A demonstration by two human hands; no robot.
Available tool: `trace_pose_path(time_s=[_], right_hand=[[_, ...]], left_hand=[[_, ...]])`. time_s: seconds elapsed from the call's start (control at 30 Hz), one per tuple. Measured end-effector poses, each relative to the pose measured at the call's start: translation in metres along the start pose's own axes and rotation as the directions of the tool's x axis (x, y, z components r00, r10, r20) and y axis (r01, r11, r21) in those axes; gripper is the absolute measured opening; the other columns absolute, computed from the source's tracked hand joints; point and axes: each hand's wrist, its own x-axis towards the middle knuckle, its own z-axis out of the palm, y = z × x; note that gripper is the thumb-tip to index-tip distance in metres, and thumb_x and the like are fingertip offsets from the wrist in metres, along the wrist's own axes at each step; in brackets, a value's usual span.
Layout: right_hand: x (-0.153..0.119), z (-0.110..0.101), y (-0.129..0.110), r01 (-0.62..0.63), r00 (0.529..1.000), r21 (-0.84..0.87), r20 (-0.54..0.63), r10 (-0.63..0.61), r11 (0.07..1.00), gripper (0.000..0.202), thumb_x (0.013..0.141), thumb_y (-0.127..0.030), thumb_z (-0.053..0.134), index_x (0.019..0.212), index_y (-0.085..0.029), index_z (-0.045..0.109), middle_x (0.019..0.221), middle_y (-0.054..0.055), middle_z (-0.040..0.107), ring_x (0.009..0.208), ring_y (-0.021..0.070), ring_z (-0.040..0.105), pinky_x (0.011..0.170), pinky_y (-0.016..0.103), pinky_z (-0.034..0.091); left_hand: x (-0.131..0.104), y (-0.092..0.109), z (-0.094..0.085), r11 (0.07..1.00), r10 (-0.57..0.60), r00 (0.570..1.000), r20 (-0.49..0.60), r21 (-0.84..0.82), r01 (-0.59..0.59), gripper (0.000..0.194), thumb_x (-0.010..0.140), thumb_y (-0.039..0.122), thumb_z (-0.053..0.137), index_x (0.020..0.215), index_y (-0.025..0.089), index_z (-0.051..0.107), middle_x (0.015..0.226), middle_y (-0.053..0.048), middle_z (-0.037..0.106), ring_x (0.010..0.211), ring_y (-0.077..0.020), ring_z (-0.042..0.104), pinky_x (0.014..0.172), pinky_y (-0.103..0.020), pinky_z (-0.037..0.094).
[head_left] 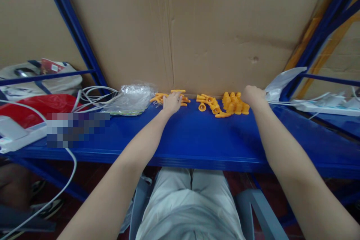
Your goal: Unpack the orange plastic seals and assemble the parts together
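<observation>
Blue tabletop (197,138) across the middle of the frame, with an orange pile (160,97) of slender pieces just left of center near its far edge. Over that pile, left hand (172,101) with fingers reaching down among the pieces; too small and hidden to tell whether gripping one. Small silvery bits (156,104) at the pile's left side. Right of center, loose orange parts (210,100), some with flared, cup-like ends, then upright orange pieces (232,102) packed close together. At the right edge of this group, right hand (254,96), fingers curled under and mostly out of sight, hold impossible to tell. Farther left, clear plastic bag (129,101), white cables (97,90) and red material (25,107). Farther right, translucent white bag (285,80) and white power strip (332,105). Behind everything, tall cardboard (210,37) between blue posts (69,20). Bottom center, pale trousers (191,198) on a gray chair (253,198). Lower left, another person's leg (14,180).
</observation>
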Motion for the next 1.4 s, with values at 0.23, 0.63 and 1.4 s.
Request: trace_pose_path(time_s=[0.23,0.63,1.4], right_hand=[[-0.032,-0.009,-0.049,0.233,0.968,-0.064,-0.080,-0.238,0.970,0.041,0.094,-0.018,0.035,0.112,-0.009,0.071,0.115,0.025,0.073,0.108,0.0322,0.069,0.096,0.046,0.041],[-0.054,0.018,-0.081,0.412,0.892,-0.005,0.208,-0.402,0.911,0.051,0.105,-0.035,0.033,0.137,-0.005,0.060,0.137,0.025,0.064,0.127,0.0332,0.063,0.101,0.041,0.049],[-0.060,0.029,-0.088,0.544,0.806,0.115,0.205,-0.556,0.831,0.048,0.100,-0.042,0.050,0.137,-0.012,0.058,0.137,0.019,0.066,0.121,0.0308,0.067,0.096,0.035,0.051]], left_hand=[[0.003,-0.013,0.009,0.998,-0.057,0.993,0.104,0.040,0.053,0.049,0.099,0.028,0.044,0.148,0.026,0.049,0.148,-0.016,0.059,0.141,-0.0366,0.049,0.111,-0.064,0.037],[0.002,-0.016,0.013,0.990,-0.115,0.961,0.250,0.106,0.091,0.066,0.101,0.038,0.043,0.163,0.025,0.026,0.167,-0.017,0.034,0.155,-0.0361,0.028,0.119,-0.064,0.030],[0.005,-0.023,0.017,0.976,-0.195,0.959,0.203,0.136,0.170,0.063,0.100,0.048,0.037,0.159,0.027,0.037,0.167,-0.015,0.035,0.154,-0.0429,0.026,0.120,-0.067,0.025]])
